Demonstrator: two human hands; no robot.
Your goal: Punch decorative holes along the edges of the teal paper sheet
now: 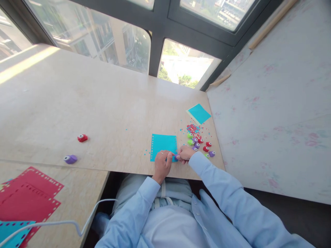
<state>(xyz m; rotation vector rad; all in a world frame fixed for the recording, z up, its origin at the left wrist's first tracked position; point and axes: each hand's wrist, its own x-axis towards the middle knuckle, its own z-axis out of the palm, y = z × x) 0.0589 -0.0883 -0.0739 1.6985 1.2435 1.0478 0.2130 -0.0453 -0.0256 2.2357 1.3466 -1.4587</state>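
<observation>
A blue sheet of paper (pixel 163 144) lies near the front edge of the table, with punched holes along its left side and its right side. My left hand (pixel 162 164) is closed on the sheet's lower edge, thumb pointing right. At the lower right corner, my right hand (pixel 185 153) grips a small purple craft punch (pixel 177 157) set against the paper's edge. The fingers of my right hand cover most of the punch. Just right of that hand are several more punches in purple, red and green, including a red punch (pixel 206 148).
A heap of red and blue paper bits (pixel 192 129) lies behind the punches, near a stack of blue paper (pixel 199 113). Farther left sit a red punch (pixel 82 138) and a purple punch (pixel 70 159). Punched red sheets (pixel 31 203) and a white cable (pixel 59 223) occupy the lower left.
</observation>
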